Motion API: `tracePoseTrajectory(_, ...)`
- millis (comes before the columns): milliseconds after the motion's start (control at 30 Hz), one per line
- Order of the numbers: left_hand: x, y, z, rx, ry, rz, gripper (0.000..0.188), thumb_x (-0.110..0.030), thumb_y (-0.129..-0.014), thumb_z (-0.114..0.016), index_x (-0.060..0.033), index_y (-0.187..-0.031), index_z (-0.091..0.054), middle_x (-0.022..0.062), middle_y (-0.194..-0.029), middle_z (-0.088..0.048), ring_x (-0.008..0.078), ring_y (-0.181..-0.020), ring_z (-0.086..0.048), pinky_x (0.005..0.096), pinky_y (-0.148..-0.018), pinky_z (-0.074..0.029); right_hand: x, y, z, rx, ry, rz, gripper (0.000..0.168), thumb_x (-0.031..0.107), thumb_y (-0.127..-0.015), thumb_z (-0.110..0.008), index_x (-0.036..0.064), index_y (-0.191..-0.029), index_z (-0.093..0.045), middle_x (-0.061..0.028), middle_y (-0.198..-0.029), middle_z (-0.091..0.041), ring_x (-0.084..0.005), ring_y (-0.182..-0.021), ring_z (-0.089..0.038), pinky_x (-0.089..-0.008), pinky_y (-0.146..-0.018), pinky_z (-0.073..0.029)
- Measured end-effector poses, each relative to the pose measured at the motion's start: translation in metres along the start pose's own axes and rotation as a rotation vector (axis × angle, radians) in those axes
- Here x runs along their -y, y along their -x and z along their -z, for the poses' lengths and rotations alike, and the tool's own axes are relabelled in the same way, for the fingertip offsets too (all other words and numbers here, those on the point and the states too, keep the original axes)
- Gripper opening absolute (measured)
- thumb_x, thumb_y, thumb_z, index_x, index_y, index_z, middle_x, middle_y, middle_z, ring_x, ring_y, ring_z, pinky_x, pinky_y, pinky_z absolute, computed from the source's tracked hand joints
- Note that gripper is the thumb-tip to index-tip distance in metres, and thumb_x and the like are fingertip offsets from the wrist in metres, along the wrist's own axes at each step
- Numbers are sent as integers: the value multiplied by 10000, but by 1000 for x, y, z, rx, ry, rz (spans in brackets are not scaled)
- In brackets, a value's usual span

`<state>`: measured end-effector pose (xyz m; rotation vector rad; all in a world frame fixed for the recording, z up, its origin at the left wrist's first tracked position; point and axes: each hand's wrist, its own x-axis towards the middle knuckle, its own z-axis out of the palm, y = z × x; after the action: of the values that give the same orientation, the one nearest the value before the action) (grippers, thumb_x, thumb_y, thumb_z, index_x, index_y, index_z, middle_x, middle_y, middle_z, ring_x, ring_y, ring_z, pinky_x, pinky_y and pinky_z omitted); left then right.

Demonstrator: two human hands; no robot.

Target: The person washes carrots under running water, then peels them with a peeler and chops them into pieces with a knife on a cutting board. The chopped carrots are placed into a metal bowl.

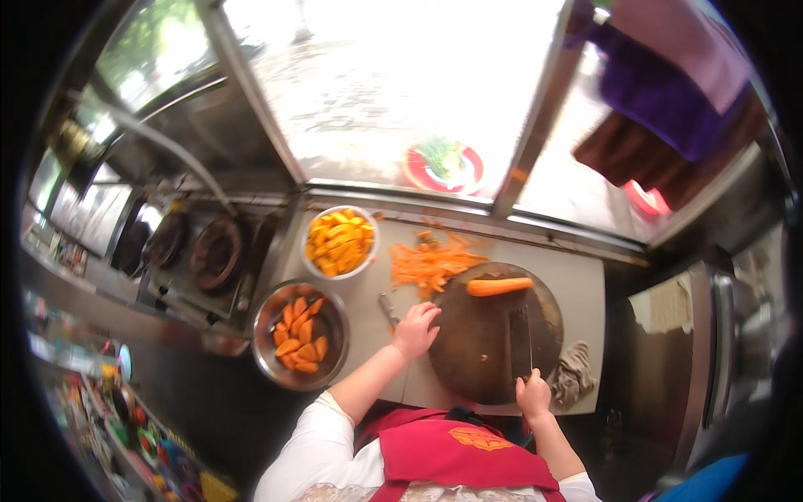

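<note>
My right hand [534,394] grips the handle of a cleaver [520,342], whose dark blade lies over the right part of a round chopping board [467,351]. A peeled carrot [499,287] rests near the board's far edge. My left hand [418,330] is at the board's left edge, fingers loosely spread, with nothing seen in it. Orange peelings [433,257] lie heaped beyond and left of the board. Cut carrot chunks [304,336] sit in a steel bowl [260,351] on the left. Behind it, a white bowl [305,258] holds yellow-orange pieces [342,241].
A peeler or small knife [387,306] lies left of the board. A crumpled grey cloth [574,375] is at its right. Stove burners [216,252] stand at the left, a window frame [401,193] runs behind the worktop, and towels [659,106] hang at the upper right.
</note>
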<state>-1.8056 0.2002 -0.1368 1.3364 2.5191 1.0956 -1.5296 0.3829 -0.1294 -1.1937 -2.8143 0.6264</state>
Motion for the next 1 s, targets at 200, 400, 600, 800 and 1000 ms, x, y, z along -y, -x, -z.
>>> tracePoseTrajectory(200,-34,-103,-74,97,-175,-149,445,-187,-717,-697,-77,-1123,-550,96,-1151,-527,285,-1113,-470,386,-923,-414,-26,9,-13,-23,97,-96,302,220,-847,-564,-26,-980,-452,-203,-661,-617,-385,-621,-622,-470,-549,-503)
tracePoseTrajectory(400,-41,-129,-116,166,-420,-6,211,-113,-755,-593,-127,-965,-571,73,-1014,-526,274,-1012,-483,380,-821,-422,-33,7,-15,15,-34,-152,285,221,-845,-569,-22,-943,-458,-244,-692,-613,-415,-666,-613,-499,-584,-488)
tracePoseTrajectory(600,-34,-91,-93,204,-300,-98,266,-59,-743,-545,-142,-990,-599,56,-1023,-534,281,-1034,-465,395,-866,-398,-54,8,-18,-24,-205,-139,325,214,-846,-569,-45,-1020,-479,-253,-733,-616,-432,-699,-605,-509,-617,-482)
tracePoseTrajectory(800,-31,-28,-54,217,-191,-208,316,-20,-698,-589,-122,-992,-639,56,-1060,-569,296,-1088,-464,401,-932,-398,-30,-11,9,87,-119,61,264,203,-848,-573,-15,-943,-459,-225,-678,-613,-401,-639,-608,-492,-556,-477)
tracePoseTrajectory(1000,-43,-20,-48,65,-45,-129,247,-73,-690,-668,-95,-935,-643,58,-1040,-591,306,-1070,-481,389,-904,-433,9,-26,35,221,-9,301,231,201,-871,-538,3,-898,-424,-181,-611,-596,-364,-590,-612,-463,-515,-476)
